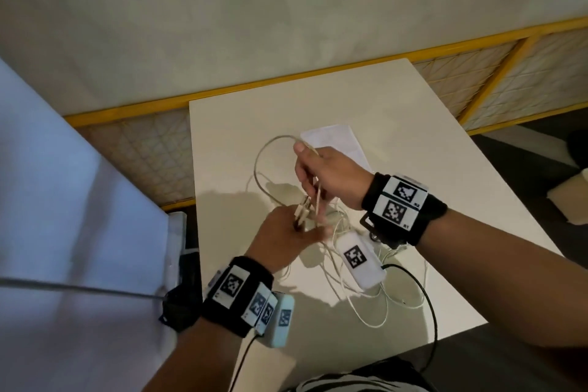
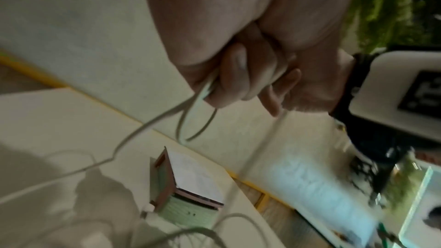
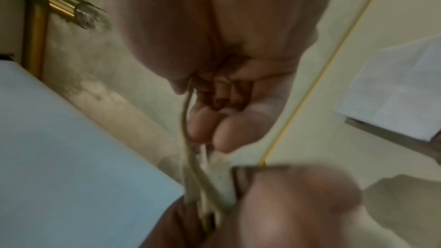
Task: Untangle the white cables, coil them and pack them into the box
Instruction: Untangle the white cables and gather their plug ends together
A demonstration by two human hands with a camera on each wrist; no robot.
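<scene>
White cables (image 1: 356, 296) lie tangled on the white table (image 1: 445, 200), with one loop (image 1: 264, 156) raised above it. My left hand (image 1: 286, 232) grips a bunch of strands and connector ends (image 1: 304, 208) just above the table. In the left wrist view its fingers (image 2: 233, 74) are curled round the cables (image 2: 203, 93). My right hand (image 1: 324, 172) is directly above, fingers curled on the same strands, with the thumb on the loop. In the blurred right wrist view its fingertips (image 3: 203, 125) pinch a cable (image 3: 185, 116). The flat box (image 1: 331, 140) (image 2: 193, 180), white-topped, lies behind my right hand.
A pale blue-white surface (image 1: 63, 200) stands close on the left. A yellow-framed mesh barrier (image 1: 477, 79) runs behind the table. A black wire (image 1: 426, 296) from the wrist device crosses the table's front right corner. A pale object (image 1: 569, 200) lies on the dark floor at right.
</scene>
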